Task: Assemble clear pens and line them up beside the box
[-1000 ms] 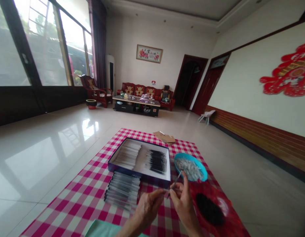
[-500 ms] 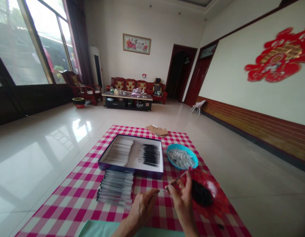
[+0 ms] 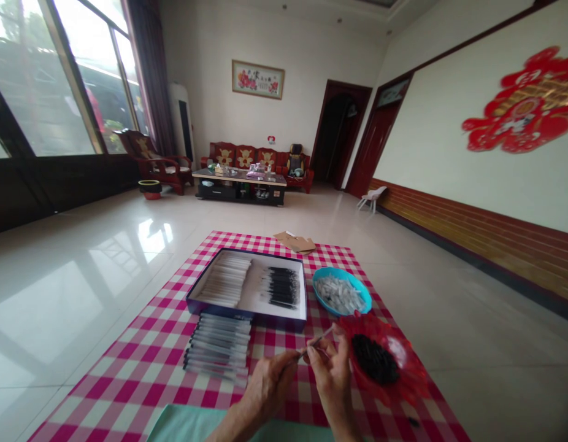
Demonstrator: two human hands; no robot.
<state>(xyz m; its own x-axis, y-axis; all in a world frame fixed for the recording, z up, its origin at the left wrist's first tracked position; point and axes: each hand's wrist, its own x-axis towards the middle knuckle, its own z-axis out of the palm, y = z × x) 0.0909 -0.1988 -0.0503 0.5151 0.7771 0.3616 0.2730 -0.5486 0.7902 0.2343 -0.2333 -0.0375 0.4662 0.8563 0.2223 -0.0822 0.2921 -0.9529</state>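
A thin pen refill [image 3: 321, 336] is pinched between the thumb and fingers of my right hand [image 3: 332, 368], slanting up to the right. My left hand [image 3: 268, 377] is closed at the refill's lower end, its fingertips hiding a small dark piece. The two hands nearly touch above the checked cloth. To the left lies a row of clear pen barrels with dark ends [image 3: 218, 347]. Right of my hands, a red scalloped dish [image 3: 410, 368] holds a heap of small black parts [image 3: 375, 361].
A shallow box [image 3: 254, 294] holds white tubes [image 3: 227, 281] and dark-inked refills [image 3: 283, 288]. Beside it stands a blue bowl [image 3: 367, 302] of clear small pieces. Cardboard scraps [image 3: 295, 242] lie at the table's far edge; a green cloth [image 3: 187, 423] lies at the near edge.
My right hand has moved left and slightly down with the refill. The gap between the refill's lower end and my left fingertips has closed.
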